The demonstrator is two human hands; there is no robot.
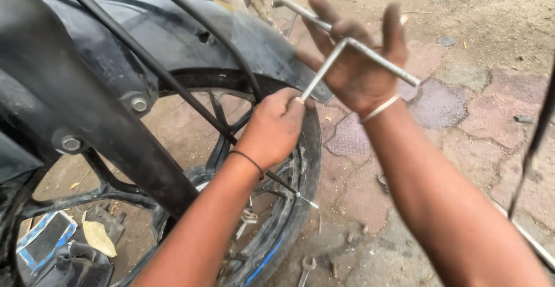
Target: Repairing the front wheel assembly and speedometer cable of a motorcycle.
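Fingers of the right hand (pixel 359 67) are being spread wide against the crossbar of a T-handle wrench (pixel 347 43). Its shaft is being pinched below by the closed left hand (pixel 276 126), just beside the motorcycle wheel (pixel 300 165).

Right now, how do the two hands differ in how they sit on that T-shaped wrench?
The right hand is spread open, fingers loosely over the T-handle wrench crossbar; the left hand is closed around the shaft's lower end by the mudguard. The right wears a pale wristband, the left a thin dark one. Both touch the wrench.
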